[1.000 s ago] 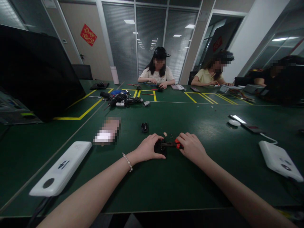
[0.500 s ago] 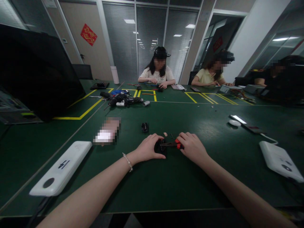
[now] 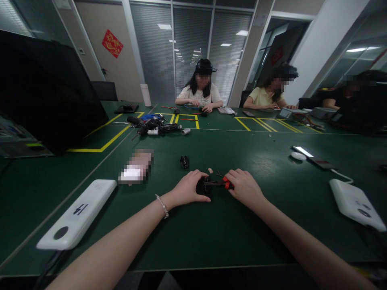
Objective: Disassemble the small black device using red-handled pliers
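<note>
Between the thumb and fingers of my left hand is a small black part, held down on the green table. My right hand is closed around the red handles of long-nosed pliers. The pliers' jaws point left and reach the black part; whether they grip anything on it is too small to tell. Just beyond lie a tiny pale scrap and thin dark bits. Farther off is a second small black piece.
A white power bank and a blurred-out phone lie left. Another white device and a phone are at right. Tools and cables are heaped beyond. A large black monitor stands left. Several people sit across the table.
Both hands, the pliers and the black part keep nearly the same place. The whole view has shifted very slightly.
</note>
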`<state>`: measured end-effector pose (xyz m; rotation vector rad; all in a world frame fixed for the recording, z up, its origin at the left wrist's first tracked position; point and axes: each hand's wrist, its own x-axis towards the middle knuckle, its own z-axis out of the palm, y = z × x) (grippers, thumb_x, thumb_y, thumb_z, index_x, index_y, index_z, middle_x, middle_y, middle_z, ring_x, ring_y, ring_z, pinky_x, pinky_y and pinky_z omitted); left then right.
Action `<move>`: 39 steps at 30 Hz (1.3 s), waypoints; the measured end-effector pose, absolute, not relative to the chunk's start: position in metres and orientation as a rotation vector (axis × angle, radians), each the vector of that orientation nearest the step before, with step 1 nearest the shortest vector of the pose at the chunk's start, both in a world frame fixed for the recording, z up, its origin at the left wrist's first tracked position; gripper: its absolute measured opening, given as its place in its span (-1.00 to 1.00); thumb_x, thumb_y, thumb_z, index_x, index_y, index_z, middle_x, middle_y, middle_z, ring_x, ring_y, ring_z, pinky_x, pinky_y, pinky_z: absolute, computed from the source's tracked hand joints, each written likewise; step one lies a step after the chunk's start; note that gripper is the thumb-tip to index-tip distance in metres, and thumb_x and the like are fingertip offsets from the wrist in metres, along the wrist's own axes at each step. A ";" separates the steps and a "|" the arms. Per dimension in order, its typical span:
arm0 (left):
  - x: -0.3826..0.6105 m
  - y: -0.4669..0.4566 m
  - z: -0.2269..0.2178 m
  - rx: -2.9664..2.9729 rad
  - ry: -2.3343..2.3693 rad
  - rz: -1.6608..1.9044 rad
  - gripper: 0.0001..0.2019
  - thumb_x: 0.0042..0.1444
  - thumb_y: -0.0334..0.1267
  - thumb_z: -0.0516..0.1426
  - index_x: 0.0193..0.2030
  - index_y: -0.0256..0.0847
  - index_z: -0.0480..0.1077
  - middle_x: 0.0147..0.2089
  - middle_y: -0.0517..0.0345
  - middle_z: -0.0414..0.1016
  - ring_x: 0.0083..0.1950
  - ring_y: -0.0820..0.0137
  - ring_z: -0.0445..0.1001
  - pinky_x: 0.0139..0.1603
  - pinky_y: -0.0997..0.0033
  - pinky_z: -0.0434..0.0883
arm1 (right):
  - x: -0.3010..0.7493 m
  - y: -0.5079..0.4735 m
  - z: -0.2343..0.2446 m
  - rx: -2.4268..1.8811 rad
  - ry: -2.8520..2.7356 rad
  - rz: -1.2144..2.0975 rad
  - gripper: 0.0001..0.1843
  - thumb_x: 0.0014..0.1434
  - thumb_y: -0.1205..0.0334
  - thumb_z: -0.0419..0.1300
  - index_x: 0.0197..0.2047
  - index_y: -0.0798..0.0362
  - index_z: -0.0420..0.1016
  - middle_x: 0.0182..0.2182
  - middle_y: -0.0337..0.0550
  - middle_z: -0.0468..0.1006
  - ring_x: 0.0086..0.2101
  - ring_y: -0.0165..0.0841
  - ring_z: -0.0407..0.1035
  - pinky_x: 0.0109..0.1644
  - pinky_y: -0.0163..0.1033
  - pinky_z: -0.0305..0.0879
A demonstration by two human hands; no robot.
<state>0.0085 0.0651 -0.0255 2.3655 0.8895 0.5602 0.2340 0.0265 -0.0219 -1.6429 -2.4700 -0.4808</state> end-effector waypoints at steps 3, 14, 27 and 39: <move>0.009 0.065 -0.026 2.378 0.888 0.563 -0.34 -0.26 0.01 0.26 0.02 -0.11 0.19 -0.07 0.07 0.28 -0.08 0.19 0.29 -0.10 0.19 0.28 | 0.234 0.026 -0.021 -1.635 -2.477 -0.525 -0.69 -0.12 0.34 0.14 -0.22 0.08 0.38 -0.26 -0.09 0.42 -0.27 -0.26 0.22 -0.22 -0.16 0.12; 0.009 0.066 -0.027 2.371 0.897 0.566 -0.33 -0.27 0.01 0.26 0.02 -0.11 0.19 -0.06 0.07 0.28 -0.06 0.18 0.29 -0.09 0.18 0.27 | 0.233 0.028 -0.023 -1.642 -2.467 -0.441 -0.71 -0.11 0.33 0.14 -0.23 0.07 0.37 -0.28 -0.11 0.43 -0.29 -0.28 0.24 -0.25 -0.17 0.15; 0.008 0.067 -0.028 2.381 0.887 0.566 -0.34 -0.26 0.04 0.25 0.02 -0.11 0.19 -0.07 0.09 0.28 -0.07 0.20 0.29 -0.09 0.20 0.28 | 0.233 0.025 -0.019 -1.637 -2.484 -0.545 -0.66 -0.12 0.34 0.16 -0.19 0.09 0.38 -0.23 -0.07 0.42 -0.25 -0.24 0.23 -0.19 -0.13 0.14; 0.009 0.066 -0.029 2.399 0.881 0.583 -0.35 -0.25 0.02 0.26 0.01 -0.12 0.20 -0.07 0.08 0.27 -0.07 0.20 0.29 -0.08 0.19 0.27 | 0.234 0.028 -0.024 -1.656 -2.471 -0.430 -0.73 -0.11 0.32 0.14 -0.24 0.07 0.37 -0.29 -0.10 0.43 -0.30 -0.28 0.24 -0.25 -0.18 0.14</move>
